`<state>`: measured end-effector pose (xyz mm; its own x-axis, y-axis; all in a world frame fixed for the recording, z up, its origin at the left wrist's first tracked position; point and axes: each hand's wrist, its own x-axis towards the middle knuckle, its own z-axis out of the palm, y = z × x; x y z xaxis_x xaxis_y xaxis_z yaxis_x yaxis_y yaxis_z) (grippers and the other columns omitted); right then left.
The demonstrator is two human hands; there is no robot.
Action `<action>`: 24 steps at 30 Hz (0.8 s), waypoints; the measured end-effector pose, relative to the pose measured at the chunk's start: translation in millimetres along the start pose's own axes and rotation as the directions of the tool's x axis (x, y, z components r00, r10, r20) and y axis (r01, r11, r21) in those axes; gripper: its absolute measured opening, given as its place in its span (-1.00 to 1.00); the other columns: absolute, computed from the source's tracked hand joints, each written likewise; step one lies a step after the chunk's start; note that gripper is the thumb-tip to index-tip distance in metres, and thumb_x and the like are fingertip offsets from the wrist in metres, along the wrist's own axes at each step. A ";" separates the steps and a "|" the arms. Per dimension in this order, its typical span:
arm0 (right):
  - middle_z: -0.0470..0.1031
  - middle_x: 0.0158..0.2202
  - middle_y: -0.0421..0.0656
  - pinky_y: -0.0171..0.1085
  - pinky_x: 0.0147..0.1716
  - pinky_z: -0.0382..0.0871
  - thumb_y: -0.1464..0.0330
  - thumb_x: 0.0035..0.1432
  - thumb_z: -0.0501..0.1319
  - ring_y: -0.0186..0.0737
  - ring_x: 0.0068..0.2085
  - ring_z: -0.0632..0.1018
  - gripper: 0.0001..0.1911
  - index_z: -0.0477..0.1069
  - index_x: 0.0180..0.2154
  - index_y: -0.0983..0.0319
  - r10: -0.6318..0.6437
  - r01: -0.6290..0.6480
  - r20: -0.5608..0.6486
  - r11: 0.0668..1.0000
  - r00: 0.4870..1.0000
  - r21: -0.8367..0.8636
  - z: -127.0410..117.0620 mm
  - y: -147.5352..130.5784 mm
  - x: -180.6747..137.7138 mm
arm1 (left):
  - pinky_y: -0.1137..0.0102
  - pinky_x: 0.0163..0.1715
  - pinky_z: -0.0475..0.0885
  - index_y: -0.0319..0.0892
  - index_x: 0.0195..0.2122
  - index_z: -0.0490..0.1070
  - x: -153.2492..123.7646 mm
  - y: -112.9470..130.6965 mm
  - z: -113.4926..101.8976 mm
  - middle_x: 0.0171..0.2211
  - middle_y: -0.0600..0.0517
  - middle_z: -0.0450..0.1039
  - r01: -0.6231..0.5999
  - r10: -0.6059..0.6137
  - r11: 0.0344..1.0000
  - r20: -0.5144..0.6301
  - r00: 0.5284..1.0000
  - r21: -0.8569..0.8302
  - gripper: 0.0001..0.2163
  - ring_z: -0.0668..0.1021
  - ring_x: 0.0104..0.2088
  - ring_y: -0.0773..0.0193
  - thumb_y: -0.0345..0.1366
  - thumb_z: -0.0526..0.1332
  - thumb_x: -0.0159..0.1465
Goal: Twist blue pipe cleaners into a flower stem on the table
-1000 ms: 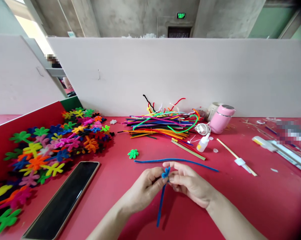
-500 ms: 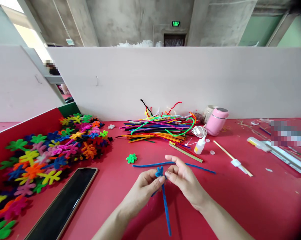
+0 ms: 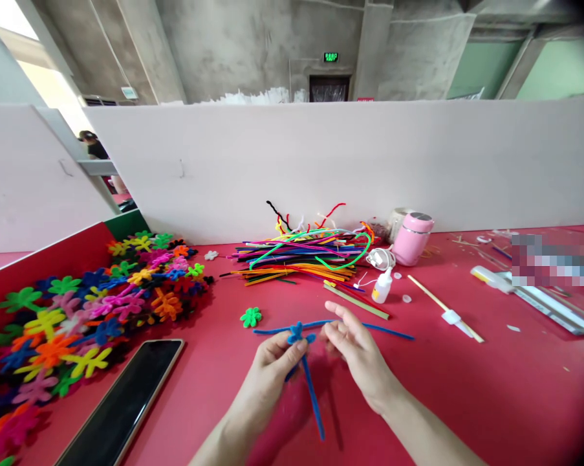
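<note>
My left hand (image 3: 279,362) pinches a blue pipe cleaner (image 3: 313,395) whose upper part is bent into small petal loops. One long straight tail hangs down from the pinch, and a shorter end shows below the thumb. Just right of the loops is my right hand (image 3: 354,353), apart from them, its index finger raised and no object visible in it. Behind both hands a second blue pipe cleaner (image 3: 386,330) lies across the table. A finished green pipe-cleaner flower (image 3: 251,316) rests at the left end of it.
At left, a red-walled box (image 3: 39,254) holds many coloured flowers, with a phone (image 3: 121,404) in front. Bundled pipe cleaners (image 3: 296,252) lie at the back. Further right are a glue bottle (image 3: 382,287), a pink cylindrical device (image 3: 412,239) and a wooden stick (image 3: 432,294).
My right hand has come away from the blue loops, leaving them in my left hand. Another petal loop now shows on their right side. The view has shifted slightly.
</note>
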<state>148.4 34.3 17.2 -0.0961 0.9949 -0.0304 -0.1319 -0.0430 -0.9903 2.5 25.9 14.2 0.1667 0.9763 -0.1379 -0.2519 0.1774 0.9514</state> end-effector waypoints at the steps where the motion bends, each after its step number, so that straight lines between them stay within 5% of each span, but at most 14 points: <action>1: 0.32 -0.46 -0.25 -0.30 -0.33 0.22 0.26 0.10 0.06 -0.34 -0.42 0.35 -0.59 0.13 -0.01 0.23 -0.011 0.011 -0.032 1.000 0.999 -0.009 -1.2 0.1 1.2 | 0.54 -0.67 0.04 -0.25 -0.53 0.37 1.6 -1.4 -1.2 -0.66 0.16 0.19 -0.006 0.006 1.000 -0.033 0.999 -0.017 -0.86 0.13 -0.66 0.50 -0.28 0.22 0.05; 4: 0.32 -0.46 -0.24 -0.29 -0.34 0.25 0.27 0.09 0.08 -0.31 -0.40 0.37 -0.62 0.15 -0.04 0.23 -0.097 0.095 -0.024 0.994 0.995 -0.059 -1.4 0.3 0.3 | 0.55 -0.71 0.01 -0.25 -0.59 0.32 3.6 -2.1 -2.0 -0.71 0.20 0.13 -0.052 0.056 0.998 -0.121 0.991 0.035 -0.83 0.10 -0.70 0.51 -0.27 0.21 0.05; 8: 0.33 -0.28 -0.16 -0.28 -0.27 0.29 0.34 0.03 0.15 -0.26 -0.30 0.40 -0.54 0.10 -0.01 0.19 -0.238 0.252 0.097 0.952 0.966 -0.173 7.7 0.5 -11.2 | 0.53 -0.68 0.11 -0.23 -0.59 0.32 -1.3 1.8 3.2 -0.71 0.17 0.17 -0.197 0.307 0.880 -0.201 0.930 0.433 -0.86 0.20 -0.68 0.46 -0.32 0.17 0.07; 12: 0.35 -0.23 -0.13 -0.29 -0.26 0.31 0.34 0.06 0.13 -0.25 -0.26 0.42 -0.55 0.08 0.00 0.18 -0.281 0.294 0.094 0.939 0.955 -0.179 16.9 4.5 -17.5 | 0.45 -0.51 0.30 -0.23 -0.47 0.39 -9.7 0.2 7.8 -0.56 0.04 0.37 -0.377 0.572 0.498 0.031 0.820 0.781 -0.92 0.40 -0.52 0.30 -0.40 0.12 0.09; 16: 0.38 -0.34 -0.16 -0.32 -0.34 0.33 0.32 0.10 0.08 -0.27 -0.34 0.42 -0.65 0.14 -0.05 0.20 -0.299 0.289 -0.017 0.936 0.954 -0.200 16.3 9.0 -13.8 | 0.39 -0.45 0.36 -0.25 -0.31 0.37 -14.7 -7.1 7.8 -0.47 -0.06 0.44 -0.503 0.684 0.176 0.262 0.680 0.846 -0.85 0.45 -0.45 0.24 -0.45 0.06 0.13; 19: 0.39 -0.32 -0.12 -0.32 -0.36 0.34 0.30 0.11 0.07 -0.26 -0.34 0.44 -0.67 0.17 -0.07 0.22 -0.291 0.274 -0.073 0.944 0.954 -0.184 13.0 9.1 -11.4 | 0.35 -0.43 0.37 -0.29 -0.22 0.32 -17.1 -7.9 8.7 -0.41 -0.12 0.45 -0.548 0.703 0.022 0.377 0.603 0.836 -0.79 0.46 -0.41 0.20 -0.50 0.03 0.11; 24: 0.42 -0.36 -0.14 -0.33 -0.38 0.33 0.32 0.11 0.07 -0.26 -0.36 0.45 -0.68 0.16 -0.07 0.22 -0.301 0.292 -0.042 0.946 0.953 -0.140 11.8 7.6 -11.5 | 0.34 -0.55 0.32 -0.23 -0.41 0.36 -20.3 -1.6 15.3 -0.56 -0.03 0.38 -0.523 0.623 0.000 0.409 0.667 0.852 -0.83 0.41 -0.55 0.24 -0.50 -0.01 0.13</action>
<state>136.9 21.4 11.6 -0.0105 0.9647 0.2632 -0.0147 0.2631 -0.9647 14.1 3.9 19.8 0.3445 0.7109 0.6131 0.7250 -0.6164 0.3073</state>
